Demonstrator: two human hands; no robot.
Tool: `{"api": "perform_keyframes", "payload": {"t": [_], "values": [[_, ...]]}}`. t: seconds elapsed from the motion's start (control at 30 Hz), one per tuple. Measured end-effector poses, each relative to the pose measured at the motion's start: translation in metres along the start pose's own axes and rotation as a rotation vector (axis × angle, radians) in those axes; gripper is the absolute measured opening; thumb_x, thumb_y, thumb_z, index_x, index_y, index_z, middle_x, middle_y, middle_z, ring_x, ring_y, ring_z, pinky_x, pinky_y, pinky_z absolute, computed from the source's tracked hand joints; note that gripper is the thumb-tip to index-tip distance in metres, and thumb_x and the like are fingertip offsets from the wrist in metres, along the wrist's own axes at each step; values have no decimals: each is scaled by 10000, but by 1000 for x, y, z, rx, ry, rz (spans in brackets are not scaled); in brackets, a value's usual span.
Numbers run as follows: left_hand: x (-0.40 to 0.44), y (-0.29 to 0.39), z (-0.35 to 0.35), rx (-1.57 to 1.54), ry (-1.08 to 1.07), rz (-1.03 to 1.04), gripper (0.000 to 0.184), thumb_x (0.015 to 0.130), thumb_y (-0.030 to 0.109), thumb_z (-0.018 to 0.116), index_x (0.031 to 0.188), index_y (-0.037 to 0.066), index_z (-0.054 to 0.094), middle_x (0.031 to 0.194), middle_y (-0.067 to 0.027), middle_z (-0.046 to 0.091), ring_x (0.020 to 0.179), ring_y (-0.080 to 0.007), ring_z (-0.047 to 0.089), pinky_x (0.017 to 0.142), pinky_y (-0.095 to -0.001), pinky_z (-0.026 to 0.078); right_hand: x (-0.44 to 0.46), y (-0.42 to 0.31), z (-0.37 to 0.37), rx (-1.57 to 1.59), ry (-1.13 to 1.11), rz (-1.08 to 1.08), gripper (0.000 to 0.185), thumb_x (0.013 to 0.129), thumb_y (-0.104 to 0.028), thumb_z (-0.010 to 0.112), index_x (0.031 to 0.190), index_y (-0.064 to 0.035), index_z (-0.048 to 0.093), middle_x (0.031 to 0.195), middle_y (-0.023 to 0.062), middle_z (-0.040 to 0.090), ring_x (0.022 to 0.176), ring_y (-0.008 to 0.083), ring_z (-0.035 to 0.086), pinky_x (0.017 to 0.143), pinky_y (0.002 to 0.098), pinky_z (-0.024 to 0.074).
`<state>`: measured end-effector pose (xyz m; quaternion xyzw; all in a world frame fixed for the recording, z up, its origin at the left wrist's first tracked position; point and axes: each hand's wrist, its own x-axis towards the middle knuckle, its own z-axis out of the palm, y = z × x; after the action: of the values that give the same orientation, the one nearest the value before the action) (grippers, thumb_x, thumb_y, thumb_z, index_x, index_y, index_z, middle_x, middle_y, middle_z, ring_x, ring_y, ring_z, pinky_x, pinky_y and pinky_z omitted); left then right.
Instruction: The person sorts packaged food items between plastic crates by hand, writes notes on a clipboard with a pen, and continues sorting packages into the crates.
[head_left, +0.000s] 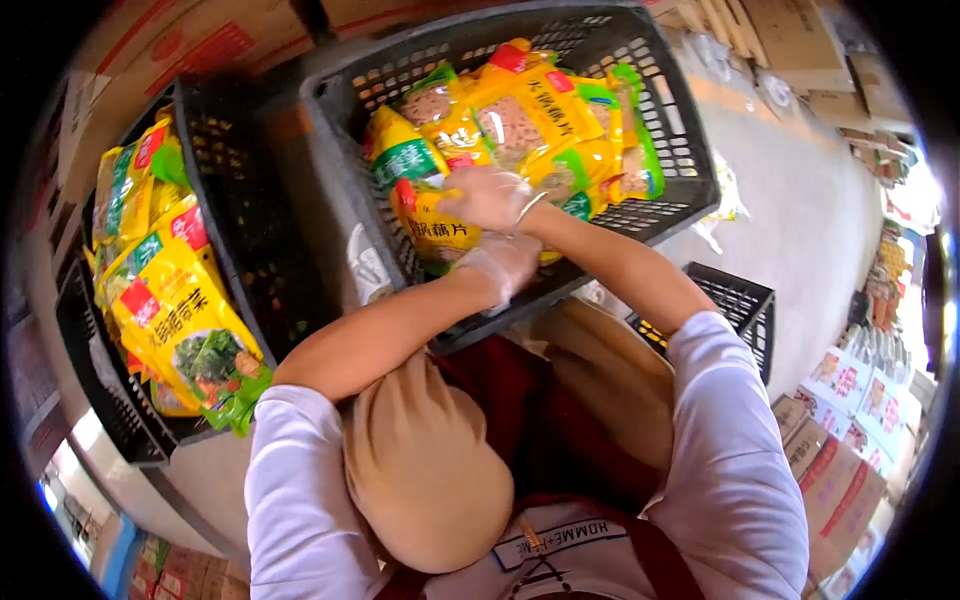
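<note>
A black plastic crate (685, 150) in front of me holds several yellow packets with green and red labels. My right hand (487, 197), in a clear glove with a band at the wrist, reaches over the crate's near left part, its fingers closed on a yellow packet (440, 228). Just below it, at the crate's near edge, is my left hand (500, 265), also gloved; it lies against the lower side of the same packet, and its fingers are blurred and partly hidden. More packets, sliced food showing through their windows, lie deeper in the crate (535, 110).
At the left stands another black crate (225, 200) with yellow packets (185, 310) heaped in it. A smaller black crate (735, 300) sits on the floor to the right. Cardboard boxes (835, 490) are stacked at the lower right, and more boxes (200, 40) line the upper left.
</note>
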<state>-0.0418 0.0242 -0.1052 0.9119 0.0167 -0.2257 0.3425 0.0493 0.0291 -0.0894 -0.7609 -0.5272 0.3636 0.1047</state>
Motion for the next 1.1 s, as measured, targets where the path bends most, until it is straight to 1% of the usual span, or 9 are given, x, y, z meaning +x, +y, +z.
{"api": "perform_keyframes", "payload": {"t": [0.3, 0.53, 0.57, 0.63, 0.67, 0.73, 0.87, 0.97, 1.1], "values": [[-4, 0, -5, 82, 155, 89, 539, 717, -59, 460, 1252, -50, 388, 1011, -244, 571, 989, -368, 547, 831, -401, 449, -209, 6, -69, 965, 957, 390, 247, 892, -194, 552, 1052, -11, 597, 954, 6, 606, 865, 109, 527, 788, 270, 423], [1, -9, -3, -8, 286, 148, 505, 733, 5, 483, 1225, -72, 402, 960, -256, 585, 906, -372, 578, 802, -413, 457, -464, 81, -50, 1186, 1499, 383, 399, 905, -250, 535, 1240, -67, 417, 1176, 78, 528, 1058, 212, 535, 806, 352, 479], [-1, 0, -20, -71, 134, 34, 567, 754, 73, 531, 1283, -28, 355, 1021, -260, 576, 945, -366, 571, 820, -411, 453, -513, 129, -24, 1305, 1405, 422, 332, 897, -264, 546, 1153, -64, 479, 1113, 92, 572, 989, 211, 572, 741, 339, 485], [-12, 31, -56, -119, 46, -68, 582, 755, 140, 569, 1270, -39, 365, 1038, -266, 571, 967, -373, 565, 836, -403, 445, -540, 147, -6, 218, 946, 1425, 300, 883, -296, 557, 985, -14, 563, 913, 99, 629, 823, 209, 606, 700, 328, 477], [-10, 37, -67, -169, -40, -153, 609, 757, 207, 608, 1257, -50, 375, 1056, -271, 566, 990, -379, 558, 853, -395, 438, -517, 134, -12, -324, 704, 1388, 320, 875, -309, 564, 941, 4, 581, 859, 103, 638, 782, 214, 607, 709, 327, 475], [1, 31, -63, -209, -89, -202, 696, 752, 317, 627, 1307, -3, 352, 1059, -282, 562, 991, -372, 562, 856, -401, 434, -429, 95, -49, 195, 1202, 1010, 326, 869, -274, 571, 1028, 10, 588, 952, 141, 636, 820, 216, 597, 758, 327, 463], [12, 5, -47, -215, 73, -175, 672, 780, 318, 591, 1371, 138, 327, 1050, -253, 581, 960, -378, 570, 841, -404, 442, -238, 75, -106, 261, 900, 434, 313, 872, -186, 530, 1119, 4, 561, 1031, 156, 617, 957, 232, 583, 839, 314, 438], [11, -3, -48, -99, 66, -85, 478, 780, 216, 542, 1255, 195, 495, 986, -246, 600, 893, -382, 585, 801, -421, 460, -97, 113, -114, 177, 524, 440, 656, 752, -456, 617, 1153, 55, 522, 1137, 221, 568, 1076, 318, 543, 904, 354, 415], [8, -7, -49, -1, -8, -5, 410, 734, 123, 504, 1141, 141, 552, 959, -212, 616, 876, -372, 593, 786, -421, 469, -1, 91, -114, 21, 285, 675, 580, 750, -400, 617, 1045, 96, 562, 1055, 266, 586, 1008, 331, 582, 848, 371, 458]]}}
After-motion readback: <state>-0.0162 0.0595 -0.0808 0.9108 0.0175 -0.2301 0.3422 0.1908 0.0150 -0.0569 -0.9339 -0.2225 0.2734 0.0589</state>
